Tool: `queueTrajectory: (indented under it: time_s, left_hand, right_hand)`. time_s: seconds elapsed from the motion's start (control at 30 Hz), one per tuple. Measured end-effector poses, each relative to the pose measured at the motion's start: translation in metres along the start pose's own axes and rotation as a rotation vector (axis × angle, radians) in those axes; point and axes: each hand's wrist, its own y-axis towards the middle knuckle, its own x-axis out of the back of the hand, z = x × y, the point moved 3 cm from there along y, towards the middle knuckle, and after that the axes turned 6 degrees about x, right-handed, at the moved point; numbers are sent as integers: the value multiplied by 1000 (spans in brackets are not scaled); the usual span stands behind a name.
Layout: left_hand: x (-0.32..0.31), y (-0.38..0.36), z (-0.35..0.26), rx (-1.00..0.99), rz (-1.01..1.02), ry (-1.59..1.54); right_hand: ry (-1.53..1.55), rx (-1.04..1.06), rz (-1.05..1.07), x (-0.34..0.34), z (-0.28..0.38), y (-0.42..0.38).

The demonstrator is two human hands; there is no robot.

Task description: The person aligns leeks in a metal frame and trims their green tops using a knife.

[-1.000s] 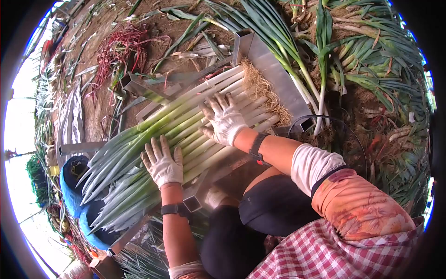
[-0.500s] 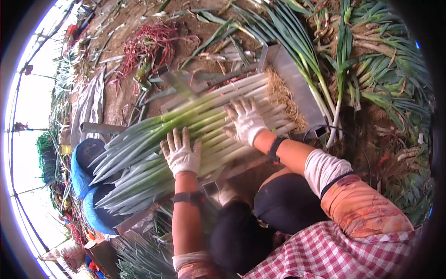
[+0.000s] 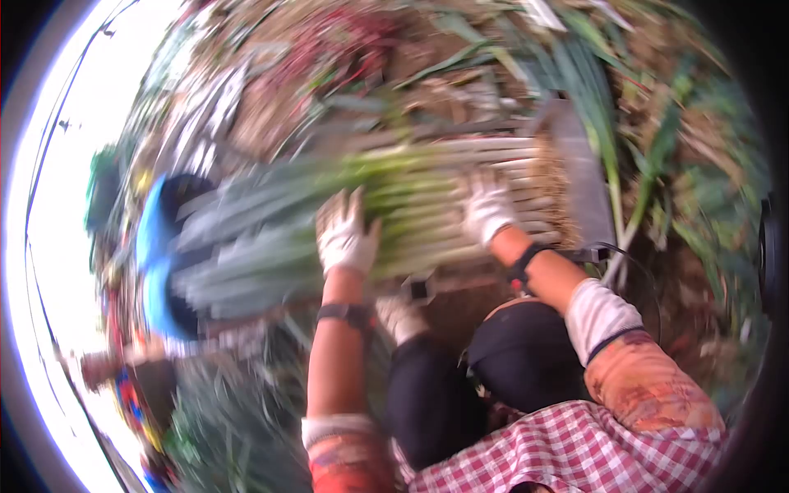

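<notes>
A wide layer of long green onions (image 3: 411,205) lies side by side on a metal rack, blurred by motion. Their roots (image 3: 559,193) are at the right end and the dark green leaves reach left. My left hand (image 3: 347,234), in a white glove, rests on the green part with its fingers spread. On the white stalks nearer the roots lies my right hand (image 3: 488,207), also gloved, its fingers apart and pointing away from me. Neither hand is wrapped round a stalk.
The metal plate (image 3: 588,168) ends the rack at the right. Blue plastic-covered round objects (image 3: 160,255) stand by the leaf tips. Red strings (image 3: 349,45) lie on the soil beyond. Loose onions (image 3: 600,107) lie at the upper right, and more leaves (image 3: 238,411) at the lower left.
The whole view has turned and shifted, so the rack looks more level and farther right. Both hands remain on the onions, with the right hand's fingers seeming slightly closer together.
</notes>
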Motion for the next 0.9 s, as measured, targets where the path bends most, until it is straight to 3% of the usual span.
queueTrajectory:
  time_s: [0.1, 0.17, 0.27, 0.37, 0.4, 0.47, 0.5, 0.57, 0.63, 0.7, 0.77, 0.8, 0.83, 0.9]
  left_hand:
    - [51, -60, 28, -12, -55, -464]
    - [90, -128, 62, 154, -38, -420]
    - [127, -249, 113, 473, 74, -254]
    - [120, -391, 138, 618, 40, -69]
    - [110, -434, 135, 706, 143, -73]
    - [94, -490, 106, 902, 388, -191]
    - [84, -511, 88, 1001, 496, -296]
    - [29, -570, 57, 1179, 635, -506]
    - [-14, -600, 19, 1274, 827, -597]
    - [-67, -631, -19, 1424, 735, -690]
    - [-96, -632, -43, 1503, 683, -725]
    - [-112, -633, -52, 1558, 542, -682]
    - [-126, -633, -56, 1610, 396, -631]
    - [-130, -620, -50, 1606, 378, -526]
  right_hand:
    - [166, 70, -303, -7, -7, 4]
    - [-114, -21, -75, -11, -3, 8]
    - [-170, -28, -59, -15, -10, 17]
    - [-281, -58, 62, -45, -41, 57]
    - [-313, 98, 43, -95, -86, 108]
    - [-46, 141, 198, -48, -78, 92]
    - [-22, 204, 34, -60, -101, 107]
    - [-38, 138, 144, -20, -91, 78]
    - [86, 233, 157, 2, -98, 60]
    - [714, 8, 244, 24, -110, 37]
    - [782, 29, 313, 50, -122, 26]
    - [871, 39, 401, 64, -121, 15]
    - [765, 2, 320, 78, -122, 5]
    - [743, -59, 284, 102, -115, -16]
